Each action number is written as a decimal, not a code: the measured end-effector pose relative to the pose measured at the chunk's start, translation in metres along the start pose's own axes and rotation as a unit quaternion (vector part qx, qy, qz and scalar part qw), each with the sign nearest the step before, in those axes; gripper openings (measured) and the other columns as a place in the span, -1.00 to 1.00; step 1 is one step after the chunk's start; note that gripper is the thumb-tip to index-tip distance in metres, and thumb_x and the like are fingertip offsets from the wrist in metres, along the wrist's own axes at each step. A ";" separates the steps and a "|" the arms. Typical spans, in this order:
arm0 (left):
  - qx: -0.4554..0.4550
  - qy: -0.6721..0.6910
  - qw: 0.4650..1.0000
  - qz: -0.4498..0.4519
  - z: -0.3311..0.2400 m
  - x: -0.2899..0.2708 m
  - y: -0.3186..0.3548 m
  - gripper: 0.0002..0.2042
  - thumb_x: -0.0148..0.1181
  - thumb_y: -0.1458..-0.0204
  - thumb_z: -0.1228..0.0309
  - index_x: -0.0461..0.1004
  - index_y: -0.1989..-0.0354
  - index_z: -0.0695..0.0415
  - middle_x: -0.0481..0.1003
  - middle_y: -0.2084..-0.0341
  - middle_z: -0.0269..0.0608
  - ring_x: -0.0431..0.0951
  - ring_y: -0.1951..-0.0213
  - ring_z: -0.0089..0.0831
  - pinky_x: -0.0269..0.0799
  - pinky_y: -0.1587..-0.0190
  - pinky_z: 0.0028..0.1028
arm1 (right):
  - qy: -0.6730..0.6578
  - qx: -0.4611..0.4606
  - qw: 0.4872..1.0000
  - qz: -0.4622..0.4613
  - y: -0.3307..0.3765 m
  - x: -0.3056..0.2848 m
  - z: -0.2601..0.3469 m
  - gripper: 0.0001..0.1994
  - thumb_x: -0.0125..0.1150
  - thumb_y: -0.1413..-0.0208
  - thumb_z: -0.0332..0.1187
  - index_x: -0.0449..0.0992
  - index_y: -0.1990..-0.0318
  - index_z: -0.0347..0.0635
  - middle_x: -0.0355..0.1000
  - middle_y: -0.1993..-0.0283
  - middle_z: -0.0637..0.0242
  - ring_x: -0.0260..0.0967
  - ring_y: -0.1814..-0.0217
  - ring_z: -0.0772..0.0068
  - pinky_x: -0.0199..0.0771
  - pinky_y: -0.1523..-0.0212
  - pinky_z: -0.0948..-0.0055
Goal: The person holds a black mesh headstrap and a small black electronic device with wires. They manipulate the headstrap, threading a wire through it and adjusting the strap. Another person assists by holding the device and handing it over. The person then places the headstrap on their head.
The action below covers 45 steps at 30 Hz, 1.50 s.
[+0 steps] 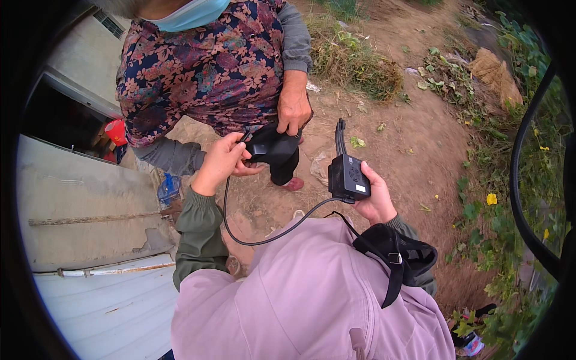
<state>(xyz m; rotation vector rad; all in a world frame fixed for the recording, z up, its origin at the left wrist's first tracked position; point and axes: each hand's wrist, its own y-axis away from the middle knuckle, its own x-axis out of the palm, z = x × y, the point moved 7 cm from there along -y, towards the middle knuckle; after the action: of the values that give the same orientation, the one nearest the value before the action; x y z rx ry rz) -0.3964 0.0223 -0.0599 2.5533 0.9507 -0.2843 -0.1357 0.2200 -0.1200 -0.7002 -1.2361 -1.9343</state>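
My right hand [377,203] grips a small black box [348,175] with a thin black stalk rising from its top. A black cable [270,235] loops from the box up to my left hand [223,161]. My left hand pinches the cable's end against a black pouch [273,147]. Another person in a flowered top [204,66] faces me, with one hand [294,108] on the pouch's top and the other under it. A black strapped bag [399,259] hangs at my right forearm. Pale lilac cloth [300,300] covers the lower view.
A concrete ledge [84,204] and a white corrugated sheet [114,306] lie to the left, with a red container [116,131] behind them. Bare dirt ground [420,138] stretches ahead, edged by dry grass [360,66], weeds with yellow flowers [492,199] and a black hose [517,198].
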 end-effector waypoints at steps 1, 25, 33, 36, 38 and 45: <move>-0.039 0.018 0.999 0.028 0.016 0.004 0.004 -0.76 -0.11 -0.21 0.44 0.30 0.01 0.29 0.48 0.41 -0.30 0.37 0.62 -0.69 0.33 0.57 -0.68 | -0.002 0.007 1.000 0.003 -0.001 0.001 -0.003 -0.57 -0.15 -0.26 -0.12 0.32 -0.11 -0.24 0.41 -0.04 0.14 0.42 -0.02 0.20 0.42 -0.05 0.13; 0.130 -0.414 0.891 -0.137 0.002 0.049 -0.057 -0.64 0.29 0.17 0.41 0.43 0.16 0.28 0.53 0.47 0.07 0.56 0.45 -0.06 0.46 0.41 -0.22 | -0.024 -0.052 0.998 0.008 0.012 -0.009 -0.013 -0.60 -0.08 -0.23 -0.16 0.34 -0.07 -0.26 0.43 0.00 0.15 0.44 0.01 0.23 0.44 -0.04 0.17; 0.045 -0.245 0.965 -0.082 0.014 0.060 -0.045 -0.55 0.19 0.04 0.46 0.25 -0.06 0.15 0.54 0.43 -0.09 0.55 0.58 -0.37 0.41 0.54 -0.37 | -0.025 -0.035 0.996 0.082 0.004 0.012 -0.033 -0.57 0.04 -0.08 -0.30 0.31 -0.10 -0.29 0.39 -0.05 0.11 0.40 -0.05 0.17 0.35 -0.14 0.11; 0.051 -0.184 0.980 -0.063 0.016 0.055 -0.042 -0.65 0.17 -0.01 0.40 0.35 0.02 0.18 0.54 0.45 -0.14 0.51 0.61 -0.42 0.39 0.56 -0.40 | 0.027 -0.028 0.989 0.144 0.000 0.032 -0.043 -0.55 0.09 -0.04 -0.37 0.28 -0.12 -0.28 0.38 -0.06 0.15 0.37 -0.08 0.20 0.35 -0.14 0.12; 0.063 -0.140 0.986 -0.058 0.008 0.044 -0.036 -0.70 0.16 -0.03 0.38 0.40 0.06 0.21 0.54 0.47 -0.18 0.48 0.64 -0.46 0.37 0.57 -0.43 | 0.037 -0.056 0.990 0.125 0.004 0.048 -0.042 -0.56 0.11 -0.03 -0.43 0.24 -0.10 -0.27 0.36 -0.05 0.17 0.38 -0.07 0.23 0.38 -0.11 0.12; 0.259 0.011 0.962 -0.090 -0.031 -0.038 0.022 -0.75 0.07 -0.16 0.35 0.45 0.11 0.27 0.54 0.36 -0.28 0.47 0.36 -0.63 0.36 0.33 -0.61 | 0.016 -0.046 0.993 0.111 -0.019 0.052 -0.061 -0.50 0.12 -0.05 -0.48 0.15 -0.16 -0.18 0.29 -0.08 0.23 0.30 -0.13 0.28 0.32 -0.16 0.13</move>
<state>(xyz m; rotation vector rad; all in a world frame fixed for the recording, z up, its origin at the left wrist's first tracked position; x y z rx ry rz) -0.4083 -0.0014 -0.0130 2.9376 1.2551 -0.6305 -0.1859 0.1547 -0.1143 -0.8161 -1.0090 -1.8200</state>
